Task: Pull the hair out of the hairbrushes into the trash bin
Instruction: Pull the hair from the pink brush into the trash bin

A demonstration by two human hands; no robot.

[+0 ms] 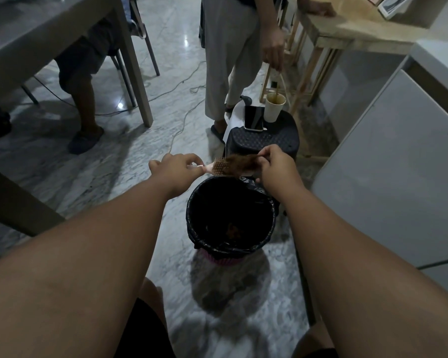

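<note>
Inside bin (192, 215): brown hair clump (232, 229).

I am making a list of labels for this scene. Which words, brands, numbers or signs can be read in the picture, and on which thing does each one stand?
None can be read.
Pale paper cup: no print visible.
Dark smartphone: screen off, blank.
Pink hairbrush with brown hair: no mark visible.
Black-lined trash bin: no label visible.
White flat items on the wooden shelf: too blurred to read.
</note>
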